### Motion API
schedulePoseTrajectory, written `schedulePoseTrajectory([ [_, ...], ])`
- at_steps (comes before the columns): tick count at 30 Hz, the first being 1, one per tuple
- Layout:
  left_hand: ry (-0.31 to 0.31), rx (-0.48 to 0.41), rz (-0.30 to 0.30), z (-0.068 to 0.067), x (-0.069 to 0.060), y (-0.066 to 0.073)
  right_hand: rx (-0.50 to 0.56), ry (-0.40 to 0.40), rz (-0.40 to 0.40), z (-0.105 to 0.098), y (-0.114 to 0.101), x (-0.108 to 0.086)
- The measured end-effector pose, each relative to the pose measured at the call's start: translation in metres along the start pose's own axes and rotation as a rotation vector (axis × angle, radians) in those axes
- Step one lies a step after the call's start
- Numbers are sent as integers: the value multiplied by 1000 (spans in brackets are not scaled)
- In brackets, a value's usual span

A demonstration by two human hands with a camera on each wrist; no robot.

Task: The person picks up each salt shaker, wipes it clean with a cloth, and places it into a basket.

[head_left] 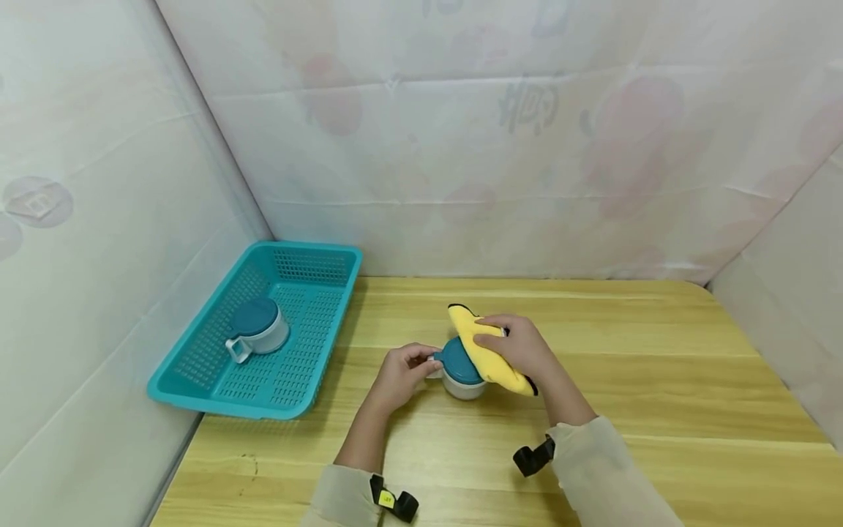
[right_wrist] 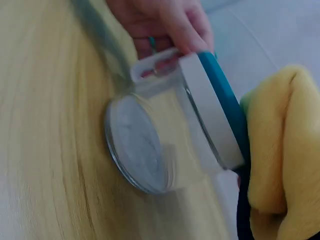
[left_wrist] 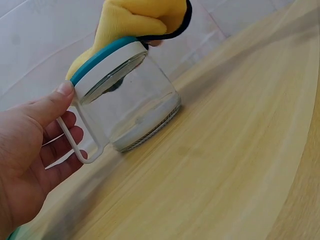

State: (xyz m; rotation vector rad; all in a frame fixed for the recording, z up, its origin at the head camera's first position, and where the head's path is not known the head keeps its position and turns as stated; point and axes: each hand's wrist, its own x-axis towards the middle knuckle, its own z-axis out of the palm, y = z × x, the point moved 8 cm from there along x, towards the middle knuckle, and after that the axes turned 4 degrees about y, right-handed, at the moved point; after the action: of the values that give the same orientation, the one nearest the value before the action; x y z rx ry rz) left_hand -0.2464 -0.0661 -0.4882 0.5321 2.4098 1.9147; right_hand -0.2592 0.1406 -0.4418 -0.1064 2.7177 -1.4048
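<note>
A clear glass jar (left_wrist: 142, 102) with a white collar, white handle and teal lid (head_left: 461, 363) stands on the table. My left hand (head_left: 398, 377) holds it by the handle, the thumb at the lid's edge and the fingers through or behind the handle loop. A folded yellow cloth (head_left: 490, 355) with black edging is gripped in my right hand (head_left: 523, 348) and lies against the right part of the lid. In the right wrist view the yellow cloth (right_wrist: 280, 150) touches the lid's top, while the right fingers are mostly hidden.
A teal plastic basket (head_left: 323, 351) stands at the table's left side. Inside it sits a similar lidded jar (head_left: 266, 337), its handle toward the front left. Patterned pale sheets (head_left: 461, 146) enclose the wooden table (head_left: 658, 380) at the back and sides.
</note>
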Motion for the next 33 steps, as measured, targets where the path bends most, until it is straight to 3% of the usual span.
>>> schedulePoseTrajectory([
  [6, -13, 6, -10, -1, -1, -3, 300, -76, 190, 5, 28, -5],
  [12, -18, -12, -33, -2, -1, -3, 499, -135, 297, 13, 47, -8],
  [16, -21, -19, -24, -2, -1, -1, 565, -154, 348, 18, 65, -10],
  [22, -14, -23, -20, -1, 0, 0, 478, -127, 287, 15, 71, -8],
  [28, -13, 1, -51, 0, 0, 1, 258, -80, 216, 7, 64, -8],
  [33, -30, 16, -49, -2, -4, 21, 87, -42, 162, 4, 60, -7],
])
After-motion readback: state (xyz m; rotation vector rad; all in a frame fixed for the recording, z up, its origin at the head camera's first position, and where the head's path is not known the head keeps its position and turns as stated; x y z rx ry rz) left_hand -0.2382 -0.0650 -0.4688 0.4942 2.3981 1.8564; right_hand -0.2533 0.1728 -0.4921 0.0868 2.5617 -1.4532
